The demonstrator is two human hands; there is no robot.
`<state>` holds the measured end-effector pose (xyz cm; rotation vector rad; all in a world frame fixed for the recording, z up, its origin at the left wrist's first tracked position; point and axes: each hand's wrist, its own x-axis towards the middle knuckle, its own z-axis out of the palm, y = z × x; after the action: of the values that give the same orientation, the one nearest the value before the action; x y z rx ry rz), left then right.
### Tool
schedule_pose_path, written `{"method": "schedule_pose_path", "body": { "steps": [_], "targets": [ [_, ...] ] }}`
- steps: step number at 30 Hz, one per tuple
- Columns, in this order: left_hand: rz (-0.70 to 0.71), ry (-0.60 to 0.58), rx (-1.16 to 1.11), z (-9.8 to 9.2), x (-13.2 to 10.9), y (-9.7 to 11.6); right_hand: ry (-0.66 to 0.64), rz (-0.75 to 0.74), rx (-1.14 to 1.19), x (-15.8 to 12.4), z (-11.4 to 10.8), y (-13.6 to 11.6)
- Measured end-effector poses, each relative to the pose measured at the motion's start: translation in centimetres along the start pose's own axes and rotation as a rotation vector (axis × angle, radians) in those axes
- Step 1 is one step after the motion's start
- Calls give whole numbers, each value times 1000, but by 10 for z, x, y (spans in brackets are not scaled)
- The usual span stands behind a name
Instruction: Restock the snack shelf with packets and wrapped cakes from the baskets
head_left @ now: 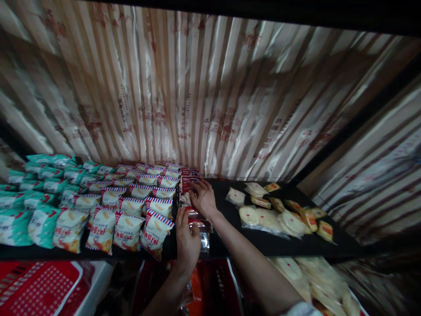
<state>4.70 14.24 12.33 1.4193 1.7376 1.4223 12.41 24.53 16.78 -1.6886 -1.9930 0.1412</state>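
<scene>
A row of dark red snack packets (190,178) runs from the back of the black shelf toward its front edge. My right hand (204,199) lies over the middle of that row, fingers stretched out and thumb apart, touching the packets from the right. Nearer the front, my left hand (188,241) rests with its fingertips against the row's left side, its thumb spread to the right. Both hands cover part of the packets. A shiny silvery packet end (204,242) shows at the front of the row.
White bags with striped tops (126,230) and teal bags (44,226) stand in rows at left. Clear packs of pale round pieces (263,217) and small yellow packs (325,230) lie at right on the shelf (226,245). Below are a red basket (39,285) and more clear packs (315,276).
</scene>
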Motion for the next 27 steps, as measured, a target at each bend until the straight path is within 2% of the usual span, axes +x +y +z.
{"method": "schedule_pose_path", "body": {
  "steps": [7, 15, 19, 22, 25, 27],
  "targets": [
    [63, 42, 10, 4, -6, -9, -164, -9, -122, 17, 2, -12],
    [177, 38, 96, 2, -12, -9, -176, 1, -89, 17, 9, -7],
    [253, 8, 146, -3, -18, -1, -76, -28, -5, 19, 11, -6],
    [311, -28, 163, -13, -26, 7, 38, -46, 112, 13, 1, -9],
    [421, -103, 114, -28, -44, 9, 183, -64, 290, -14, -19, -15],
    [490, -194, 54, -39, -64, 1, 260, -59, 419, -46, -32, -18]
  ]
}}
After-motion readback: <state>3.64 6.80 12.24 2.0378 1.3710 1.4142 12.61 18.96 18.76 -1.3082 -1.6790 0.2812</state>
